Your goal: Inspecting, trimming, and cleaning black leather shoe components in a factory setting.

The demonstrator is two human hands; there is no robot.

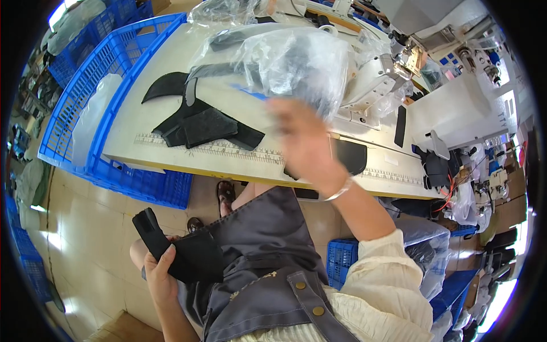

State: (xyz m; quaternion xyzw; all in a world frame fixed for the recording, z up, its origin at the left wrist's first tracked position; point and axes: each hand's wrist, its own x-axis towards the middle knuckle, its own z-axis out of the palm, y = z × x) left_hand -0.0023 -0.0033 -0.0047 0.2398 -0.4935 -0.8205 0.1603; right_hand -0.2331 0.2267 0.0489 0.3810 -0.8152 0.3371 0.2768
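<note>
crates of blue plastic fill the upper left of the frame, beside the pale tabletop. lower left, the left hand has its grip closed around a black fabric piece, held low over the lap against a grey apron. above it, left of centre on the tabletop, more black cut pieces lie stacked near a printed ruler strip. at centre, the right hand is raised and blurred, fingers up against a clear plastic bag with dark contents; whether its grip holds the bag cannot be told. upper right of the frame, a white sewing machine stands on the tabletop
</note>
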